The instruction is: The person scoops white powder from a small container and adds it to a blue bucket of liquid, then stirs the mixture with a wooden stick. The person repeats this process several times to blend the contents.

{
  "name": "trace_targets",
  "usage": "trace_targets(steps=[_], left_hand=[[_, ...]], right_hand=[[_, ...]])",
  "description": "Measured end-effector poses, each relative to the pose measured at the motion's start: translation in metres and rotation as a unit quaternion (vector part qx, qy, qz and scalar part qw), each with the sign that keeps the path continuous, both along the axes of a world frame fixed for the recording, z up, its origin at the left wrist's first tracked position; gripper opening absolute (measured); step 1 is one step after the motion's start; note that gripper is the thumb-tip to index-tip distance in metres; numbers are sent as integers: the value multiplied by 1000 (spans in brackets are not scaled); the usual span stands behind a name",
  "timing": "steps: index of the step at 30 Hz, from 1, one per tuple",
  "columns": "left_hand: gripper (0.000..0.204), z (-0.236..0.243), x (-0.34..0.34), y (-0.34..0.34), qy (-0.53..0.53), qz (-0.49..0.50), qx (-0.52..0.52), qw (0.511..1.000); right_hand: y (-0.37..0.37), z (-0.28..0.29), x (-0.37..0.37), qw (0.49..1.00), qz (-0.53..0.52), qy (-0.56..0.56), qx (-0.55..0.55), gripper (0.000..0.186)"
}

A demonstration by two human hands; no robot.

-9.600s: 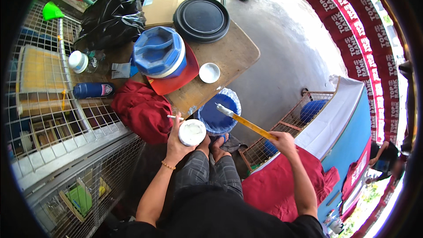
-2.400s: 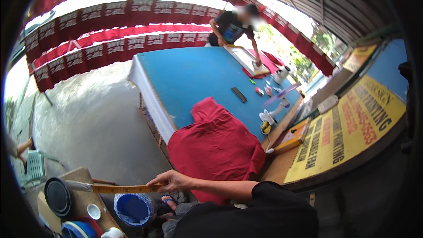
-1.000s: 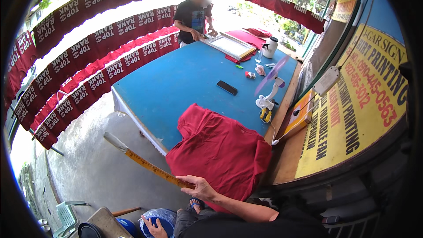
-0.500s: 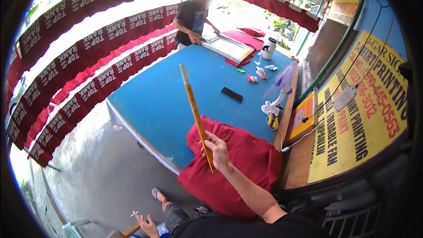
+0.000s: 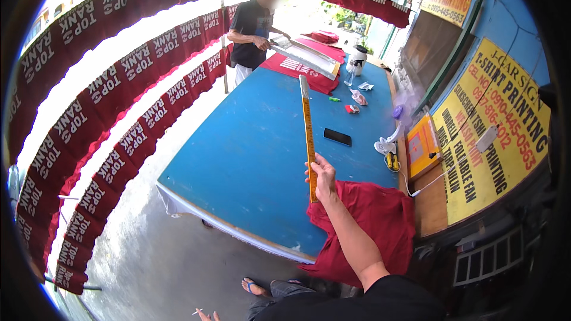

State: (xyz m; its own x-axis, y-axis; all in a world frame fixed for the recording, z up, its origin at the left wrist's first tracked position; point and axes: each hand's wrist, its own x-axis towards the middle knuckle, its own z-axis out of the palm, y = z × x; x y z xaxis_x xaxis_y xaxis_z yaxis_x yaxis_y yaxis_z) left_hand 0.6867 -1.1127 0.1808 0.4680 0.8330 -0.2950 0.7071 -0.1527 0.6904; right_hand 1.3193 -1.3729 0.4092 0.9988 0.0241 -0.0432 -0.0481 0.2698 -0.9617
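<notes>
My right hand (image 5: 324, 178) is closed around the lower part of a long yellow ruler (image 5: 308, 134), which points away from me over the blue table (image 5: 238, 166). Below that wrist, a heap of dark red cloth (image 5: 380, 220) lies on the near right corner and hangs over the edge. At the bottom rim only the fingers of my left hand (image 5: 208, 317) show, with a lit-looking white cigarette (image 5: 198, 311) between them. A black phone (image 5: 337, 137) lies to the right of the ruler.
Across the table a person (image 5: 253, 27) holds a tilted printing screen (image 5: 309, 56) over red cloth with a white print (image 5: 292, 66). A white jar (image 5: 357, 62), a small fan (image 5: 395, 116) and an orange panel (image 5: 423, 144) stand along the right. Printed red cloths (image 5: 113, 142) hang left.
The other person has raised the screen's near side, uncovering a white print on the red cloth. My view has shifted left; the ruler stands straighter. My left hand has dropped mostly out of view.
</notes>
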Motion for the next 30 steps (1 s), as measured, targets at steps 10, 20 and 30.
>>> trace_targets(steps=[10,20,30], left_hand=[[87,-32,49,148,-2,-93,20,995],[87,6,163,334,-83,-102,46,990],[88,95,384,563,-135,-303,72,941]], right_hand=[[75,10,12,998,-53,-19,19,52],[173,3,22,993,-106,-43,-33,49],[347,-17,28,974,-213,-31,-73,47]])
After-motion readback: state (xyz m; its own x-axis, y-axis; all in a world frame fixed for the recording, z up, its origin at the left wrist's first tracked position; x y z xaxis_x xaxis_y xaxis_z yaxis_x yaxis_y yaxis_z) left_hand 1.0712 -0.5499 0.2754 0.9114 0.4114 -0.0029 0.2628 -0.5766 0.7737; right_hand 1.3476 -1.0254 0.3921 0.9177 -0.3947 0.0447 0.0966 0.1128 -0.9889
